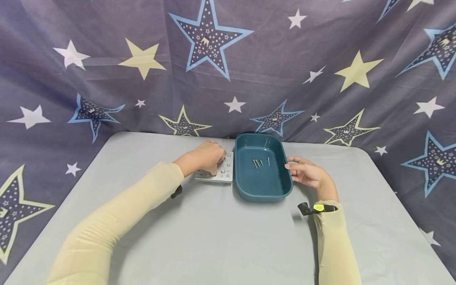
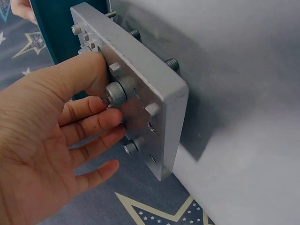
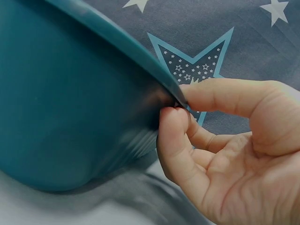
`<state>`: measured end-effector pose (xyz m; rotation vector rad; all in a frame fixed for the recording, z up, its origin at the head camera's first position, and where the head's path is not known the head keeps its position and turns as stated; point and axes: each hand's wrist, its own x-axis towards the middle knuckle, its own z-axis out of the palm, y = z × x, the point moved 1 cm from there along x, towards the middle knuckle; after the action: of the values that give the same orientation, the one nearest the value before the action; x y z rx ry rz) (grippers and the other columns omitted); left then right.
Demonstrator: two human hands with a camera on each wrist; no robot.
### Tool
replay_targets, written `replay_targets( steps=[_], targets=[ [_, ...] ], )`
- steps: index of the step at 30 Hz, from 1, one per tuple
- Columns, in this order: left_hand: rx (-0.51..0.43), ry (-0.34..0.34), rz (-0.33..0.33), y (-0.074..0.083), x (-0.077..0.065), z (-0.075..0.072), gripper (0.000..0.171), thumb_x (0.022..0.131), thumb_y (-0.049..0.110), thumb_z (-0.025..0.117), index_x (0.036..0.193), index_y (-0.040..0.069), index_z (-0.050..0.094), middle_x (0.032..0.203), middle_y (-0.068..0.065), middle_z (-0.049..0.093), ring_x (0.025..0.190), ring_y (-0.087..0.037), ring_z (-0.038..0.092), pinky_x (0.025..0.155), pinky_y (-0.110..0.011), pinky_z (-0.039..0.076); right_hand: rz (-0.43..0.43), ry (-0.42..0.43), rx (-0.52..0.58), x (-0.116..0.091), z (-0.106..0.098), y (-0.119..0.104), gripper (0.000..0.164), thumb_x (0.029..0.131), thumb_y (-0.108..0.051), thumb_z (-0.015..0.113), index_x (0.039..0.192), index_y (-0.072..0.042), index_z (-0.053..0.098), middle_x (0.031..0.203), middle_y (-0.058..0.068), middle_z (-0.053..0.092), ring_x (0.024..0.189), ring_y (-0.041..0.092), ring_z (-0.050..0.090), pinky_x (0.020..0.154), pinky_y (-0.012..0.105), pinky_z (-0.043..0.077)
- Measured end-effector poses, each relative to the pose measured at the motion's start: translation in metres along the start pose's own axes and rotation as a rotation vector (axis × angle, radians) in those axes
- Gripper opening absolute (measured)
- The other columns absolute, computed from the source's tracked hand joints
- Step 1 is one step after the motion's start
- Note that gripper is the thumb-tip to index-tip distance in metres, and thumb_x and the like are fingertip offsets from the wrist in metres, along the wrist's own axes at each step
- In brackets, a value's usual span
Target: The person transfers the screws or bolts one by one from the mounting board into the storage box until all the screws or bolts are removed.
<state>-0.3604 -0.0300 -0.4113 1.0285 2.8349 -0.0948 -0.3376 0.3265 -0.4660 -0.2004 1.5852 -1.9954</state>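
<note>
A silver metal plate (image 1: pixel 228 174) set with screws lies left of a teal plastic tray (image 1: pixel 263 186). My left hand (image 1: pixel 206 156) is over the plate, its thumb and index finger pinched together at the surface beside a large screw head (image 2: pixel 116 93). The screw between these fingertips is mostly hidden by them. Threaded screw ends (image 2: pixel 172 64) stick out of the plate's underside. At the tray's right side, my right hand (image 1: pixel 305 172) pinches the rim between thumb and fingers. Several loose screws (image 1: pixel 261 162) lie on the tray floor.
Plate and tray are on a grey-covered table (image 1: pixel 228 237), near its back edge. Behind it hangs a dark curtain (image 1: pixel 228 91) printed with stars. A black wrist camera mount (image 1: pixel 317 208) sits on the right sleeve.
</note>
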Motion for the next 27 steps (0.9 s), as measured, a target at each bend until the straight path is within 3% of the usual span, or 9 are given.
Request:
replay_targets(
  steps=[17, 27],
  targets=[
    [-0.001, 0.046, 0.038, -0.0014, -0.0025, 0.0004, 0.026, 0.066, 0.011, 0.081, 0.070, 0.017, 0.055, 0.073, 0.003, 0.062, 0.077, -0.018, 0.056, 0.083, -0.039, 0.050, 0.003, 0.021, 0.003, -0.0011, -0.0002, -0.0007, 0.019, 0.102, 0.004, 0.044, 0.116, -0.008, 0.044, 0.087, -0.002, 0.071, 0.078, 0.009, 0.069, 0.071, 0.025, 0.058],
    [-0.009, 0.037, 0.046, -0.0028, -0.0009, 0.0015, 0.025, 0.067, 0.011, 0.081, 0.071, 0.015, 0.056, 0.071, 0.002, 0.061, 0.071, -0.017, 0.052, 0.080, -0.039, 0.052, 0.003, 0.015, -0.009, -0.0009, 0.0001, -0.0009, 0.018, 0.103, 0.004, 0.043, 0.116, -0.007, 0.045, 0.088, -0.001, 0.071, 0.079, 0.010, 0.070, 0.072, 0.025, 0.058]
  ],
)
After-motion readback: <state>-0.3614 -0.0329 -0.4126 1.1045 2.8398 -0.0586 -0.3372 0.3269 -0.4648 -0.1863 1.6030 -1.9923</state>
